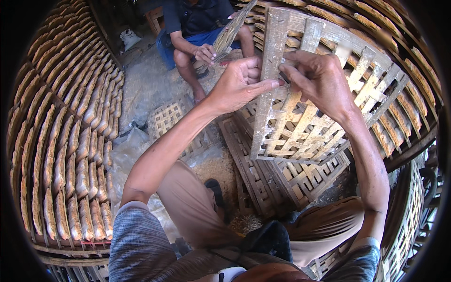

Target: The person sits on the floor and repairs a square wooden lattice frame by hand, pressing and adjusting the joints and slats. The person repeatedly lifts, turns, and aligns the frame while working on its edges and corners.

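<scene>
Upright before me is a woven bamboo tray (300,113) with an open lattice and a flat wooden edge strip (271,56). My left hand (242,84) is closed at that strip, with the fingers curled behind it and the thumb laid across its front. On the lattice side, my right hand (322,80) is closed in a pinch close to the left thumb. A small dark bit shows by its fingertips, too small to name. Part of the tray's face is hidden by the right hand.
More lattice trays (268,174) lie stacked below. Another lattice panel (169,117) rests near a plastic sheet (129,152). Racks of pale slabs (70,178) stand at left, with others (390,122) at right. Opposite sits a person (197,28) holding thin strips (230,35).
</scene>
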{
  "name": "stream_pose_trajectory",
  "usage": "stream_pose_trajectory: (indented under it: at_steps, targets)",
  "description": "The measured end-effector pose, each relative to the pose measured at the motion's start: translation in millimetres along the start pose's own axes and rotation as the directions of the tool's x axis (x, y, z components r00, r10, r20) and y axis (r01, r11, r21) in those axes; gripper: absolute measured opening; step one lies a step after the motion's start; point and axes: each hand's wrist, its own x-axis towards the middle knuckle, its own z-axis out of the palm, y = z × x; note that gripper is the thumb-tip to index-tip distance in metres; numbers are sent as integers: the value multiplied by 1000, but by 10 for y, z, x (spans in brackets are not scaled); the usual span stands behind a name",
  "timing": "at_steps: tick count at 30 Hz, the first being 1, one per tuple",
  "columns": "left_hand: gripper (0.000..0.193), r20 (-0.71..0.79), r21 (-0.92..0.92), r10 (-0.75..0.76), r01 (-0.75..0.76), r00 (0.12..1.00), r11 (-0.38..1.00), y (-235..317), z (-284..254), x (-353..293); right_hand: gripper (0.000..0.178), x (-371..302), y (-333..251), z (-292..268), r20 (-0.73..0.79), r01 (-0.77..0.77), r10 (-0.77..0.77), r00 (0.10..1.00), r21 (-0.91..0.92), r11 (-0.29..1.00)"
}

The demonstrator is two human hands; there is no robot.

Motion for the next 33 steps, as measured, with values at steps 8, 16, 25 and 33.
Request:
stream_pose_trajectory:
  at_steps: [8, 16, 25, 33]
  targets:
    - [33, 4, 12, -20, 20, 1000, 1000, 50, 8, -49, 15, 13, 59, 129, -295, 177, -194, 936, -84, 981]
    - [24, 0, 142, 31, -30, 1000, 989, -46, -70, -57, 14, -267, 81, -43, 225, 162, -92, 970, -315, 935]
    - [33, 34, 112, -56, 51, 998, 992, 0, -112, -57, 31, -358, 367, 465, -82, 346, -461, 883, -551, 760]
    - [38, 29, 135, -82, 78, 996, 988, 6, -198, -118, 20, -393, 451, 407, -156, 299, -380, 912, -380, 875]
